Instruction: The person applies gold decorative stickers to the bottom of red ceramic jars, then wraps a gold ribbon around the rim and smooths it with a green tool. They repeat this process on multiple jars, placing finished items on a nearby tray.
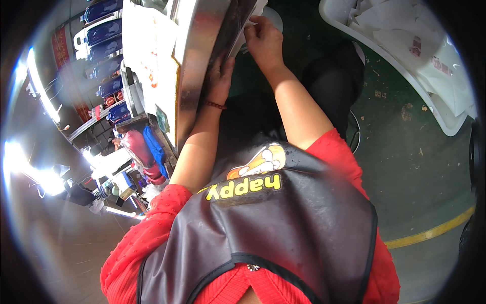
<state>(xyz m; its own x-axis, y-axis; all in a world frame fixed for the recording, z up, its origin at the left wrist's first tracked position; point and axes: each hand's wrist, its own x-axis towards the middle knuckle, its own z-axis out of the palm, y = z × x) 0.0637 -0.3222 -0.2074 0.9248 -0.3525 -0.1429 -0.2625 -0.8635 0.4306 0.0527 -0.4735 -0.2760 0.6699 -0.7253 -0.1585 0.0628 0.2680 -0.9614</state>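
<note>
Dark green workshop floor (420,177), metal-sided bench (195,66) to the upper left. From here I see a pale strip (240,41) just along the bench's right edge, toward its far end; can't make out what it is. My right hand (266,43) has fingertips pinched on it. Left hand (220,83) sits by that same edge, fingers partly hidden, can't tell if gripping. My read: step is handling the strip; next move calls for a light pinch, left steady.
</note>
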